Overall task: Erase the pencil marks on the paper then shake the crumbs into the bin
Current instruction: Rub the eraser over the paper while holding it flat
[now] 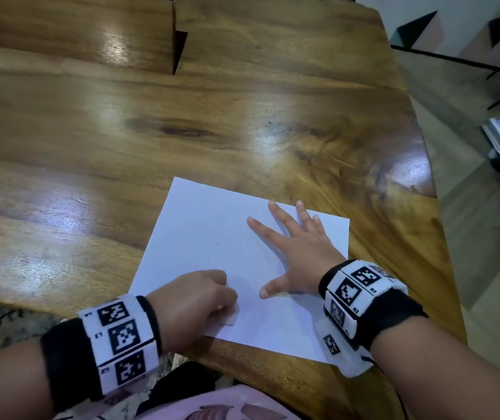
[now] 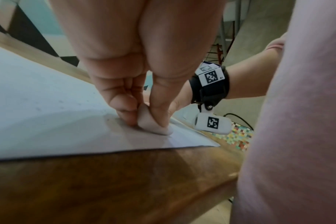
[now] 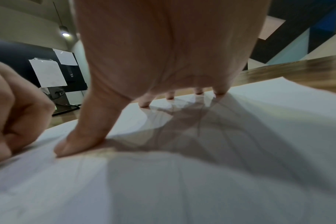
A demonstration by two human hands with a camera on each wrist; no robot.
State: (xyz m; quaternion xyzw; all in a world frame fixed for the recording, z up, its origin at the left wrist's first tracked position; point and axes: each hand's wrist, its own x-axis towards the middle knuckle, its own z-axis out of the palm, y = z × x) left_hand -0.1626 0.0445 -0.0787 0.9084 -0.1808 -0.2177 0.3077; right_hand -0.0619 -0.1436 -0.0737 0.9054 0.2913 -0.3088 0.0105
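A person's left hand (image 1: pixel 192 301) pinched a small pale eraser (image 2: pixel 153 122) between thumb and curled fingers and pressed its end to the near part of a white sheet of paper (image 1: pixel 212 225), which lay flat at the near edge of a glossy wooden bench (image 1: pixel 182 122). The right hand (image 1: pixel 298 253) lay spread on the sheet's right half, fingers straight and splayed, thumb down, holding nothing and pinning the paper in place. The erasing step appeared to be under way rather than finished: the sheet looked almost blank from the head view, with only a few tiny dark specks near its middle, which could have been crumbs or leftover marks; the left wrist view showed faint grey traces farther up the page, too blurred to read. Whether any pencil remained beneath either hand could not be told. No bin was visible in any view, and the paper had not been lifted, so the shaking of crumbs was judged still to come.
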